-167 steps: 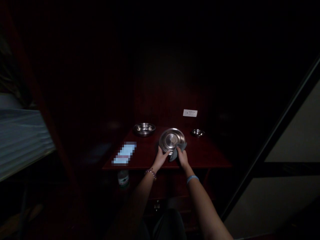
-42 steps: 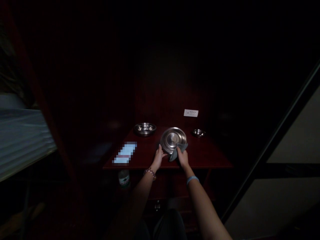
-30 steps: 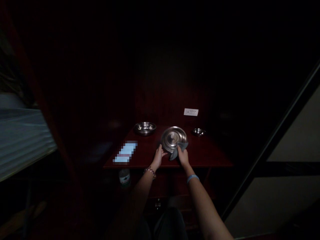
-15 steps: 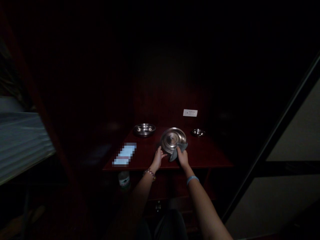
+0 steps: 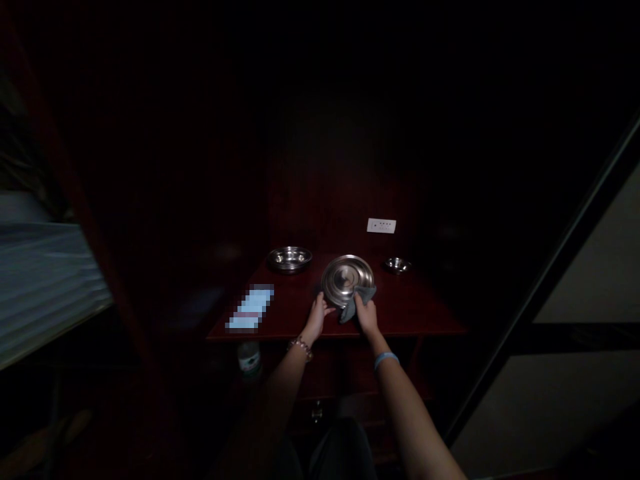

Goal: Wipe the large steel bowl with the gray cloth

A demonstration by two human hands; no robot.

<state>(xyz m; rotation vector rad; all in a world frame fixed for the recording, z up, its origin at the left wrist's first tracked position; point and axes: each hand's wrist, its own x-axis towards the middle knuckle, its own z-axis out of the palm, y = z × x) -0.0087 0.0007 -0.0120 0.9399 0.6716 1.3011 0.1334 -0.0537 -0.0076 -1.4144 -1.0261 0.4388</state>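
A round steel plate [image 5: 345, 279] is tilted up toward me above the dark red table [image 5: 410, 313]. My left hand [image 5: 317, 315] grips its lower left rim, fingers closed on the edge. My right hand [image 5: 367, 316] is closed on a grey cloth [image 5: 356, 301], pressing it against the plate's lower right part. A beaded bracelet is on my left wrist and a blue band on my right.
A steel bowl [image 5: 289, 258] stands at the back left of the table and a small steel bowl [image 5: 397, 265] at the back right. A blurred flat item [image 5: 249, 308] lies front left. A white socket plate [image 5: 381, 225] is on the wall. A bottle [image 5: 249, 359] stands below the table.
The plate and both hands stay in nearly the same place; the cloth shifts slightly on the plate's lower right edge. The view wobbles a little.
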